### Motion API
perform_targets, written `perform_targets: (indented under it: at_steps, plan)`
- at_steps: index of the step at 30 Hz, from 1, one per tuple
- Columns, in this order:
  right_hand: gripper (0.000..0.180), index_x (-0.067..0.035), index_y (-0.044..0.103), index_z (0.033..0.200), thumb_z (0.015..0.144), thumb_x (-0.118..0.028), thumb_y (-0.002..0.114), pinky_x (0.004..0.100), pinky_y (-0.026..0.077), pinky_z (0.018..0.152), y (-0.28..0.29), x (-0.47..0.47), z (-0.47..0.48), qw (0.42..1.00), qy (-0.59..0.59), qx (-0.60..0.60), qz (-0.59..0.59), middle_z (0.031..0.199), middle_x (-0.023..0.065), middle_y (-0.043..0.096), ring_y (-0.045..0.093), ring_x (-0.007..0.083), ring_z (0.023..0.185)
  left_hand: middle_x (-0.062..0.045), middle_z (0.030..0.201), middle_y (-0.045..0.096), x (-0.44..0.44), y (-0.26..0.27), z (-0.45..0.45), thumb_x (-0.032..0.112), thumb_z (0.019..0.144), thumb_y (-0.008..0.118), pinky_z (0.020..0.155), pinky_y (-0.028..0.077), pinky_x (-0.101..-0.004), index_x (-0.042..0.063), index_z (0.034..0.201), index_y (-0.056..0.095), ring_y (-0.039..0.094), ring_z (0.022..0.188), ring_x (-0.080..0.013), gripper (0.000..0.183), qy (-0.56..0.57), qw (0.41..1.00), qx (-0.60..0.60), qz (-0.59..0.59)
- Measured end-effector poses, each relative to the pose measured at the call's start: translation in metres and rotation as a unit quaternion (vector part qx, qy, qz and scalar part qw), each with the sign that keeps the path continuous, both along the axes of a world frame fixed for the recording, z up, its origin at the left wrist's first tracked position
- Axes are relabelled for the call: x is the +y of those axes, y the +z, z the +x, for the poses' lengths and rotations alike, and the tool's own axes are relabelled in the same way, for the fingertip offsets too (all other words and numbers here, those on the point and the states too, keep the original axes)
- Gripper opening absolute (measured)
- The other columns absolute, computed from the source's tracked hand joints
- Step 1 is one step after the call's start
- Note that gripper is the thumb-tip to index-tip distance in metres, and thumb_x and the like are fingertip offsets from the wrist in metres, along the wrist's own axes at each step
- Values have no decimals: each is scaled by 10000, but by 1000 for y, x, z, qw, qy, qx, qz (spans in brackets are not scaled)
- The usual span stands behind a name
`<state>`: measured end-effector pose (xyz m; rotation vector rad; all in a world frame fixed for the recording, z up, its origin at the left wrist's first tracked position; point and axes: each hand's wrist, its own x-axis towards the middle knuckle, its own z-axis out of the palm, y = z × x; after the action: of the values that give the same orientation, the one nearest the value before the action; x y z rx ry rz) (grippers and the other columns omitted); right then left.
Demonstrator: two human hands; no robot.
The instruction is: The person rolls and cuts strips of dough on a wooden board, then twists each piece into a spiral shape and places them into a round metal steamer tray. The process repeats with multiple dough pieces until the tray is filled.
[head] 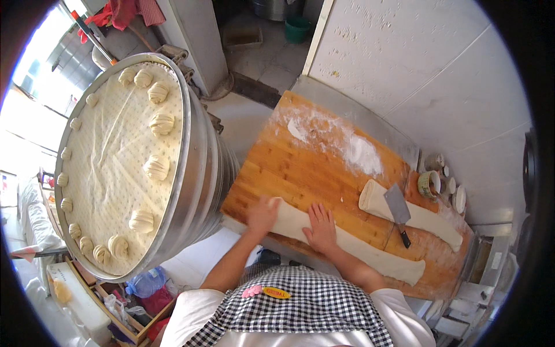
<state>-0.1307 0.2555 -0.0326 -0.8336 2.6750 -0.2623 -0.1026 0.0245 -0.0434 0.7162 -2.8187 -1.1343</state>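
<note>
A long flat strip of dough [373, 256] lies along the near edge of a wooden board [256, 178]. My left hand [262, 217] is at the strip's left end, blurred, so its grip is unclear. My right hand [321, 229] rests palm down on the strip, fingers spread. Beyond it lies a second folded length of dough [425, 221], with a cleaver [398, 206] resting across it, its black handle towards me. White flour [362, 154] is scattered over the board's far part. At the left, shaped dough pieces [156, 167] sit around the rim of a cloth-lined round steamer [187, 143].
The stacked metal steamer stands against the board's left side. Small bowls and jars [429, 184] stand at the board's right end by the tiled wall [416, 73]. A wooden crate [143, 332] with bags and a plastic bottle [147, 282] is on the lower left.
</note>
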Motion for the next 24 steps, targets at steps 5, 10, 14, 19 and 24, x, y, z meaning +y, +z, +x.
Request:
perform_targets:
  at_steps: [5, 10, 14, 19, 24]
  plan:
    - [663, -28, 350, 1454, 927, -389, 526, 504, 134, 1175, -5, 3, 3, 1000, 19, -8, 17, 1557, 132, 265, 177, 304, 1457, -215, 780, 656, -53, 22, -3, 376, 879, 659, 634, 499, -513, 86, 1048, 596, 645, 739, -428, 342, 60, 988, 138, 32]
    - [637, -30, 372, 1441, 930, -379, 521, 488, 163, 1169, -6, 10, 2, 1000, 5, 5, -27, 1541, 138, 294, 217, 311, 1441, -217, 721, 651, -41, 41, -10, 321, 856, 697, 597, 499, -508, 83, 1079, 592, 636, 695, -440, 342, -43, 982, 184, 17]
    - [618, -24, 404, 1420, 916, -355, 542, 467, 188, 1160, -5, 11, 4, 999, -4, 14, -44, 1515, 148, 336, 268, 323, 1417, -199, 786, 671, -51, 36, -13, 321, 848, 717, 627, 515, -450, 92, 1053, 633, 664, 750, -387, 318, 61, 993, 98, 16]
    - [615, -25, 419, 1408, 901, -342, 563, 475, 203, 1151, -5, 8, 6, 997, -13, 37, -66, 1501, 141, 358, 292, 317, 1403, -204, 856, 671, -53, 17, -10, 377, 884, 646, 681, 522, -461, 43, 1077, 627, 658, 778, -389, 386, -42, 989, 141, -6]
    - [605, -28, 444, 1382, 883, -342, 582, 475, 237, 1134, -9, 5, 8, 995, -8, 86, -56, 1480, 146, 382, 306, 318, 1394, -218, 1381, 485, -26, 13, -18, 407, 881, 612, 1055, 371, -447, 41, 1327, 524, 453, 1289, -341, 583, -71, 969, 124, -203]
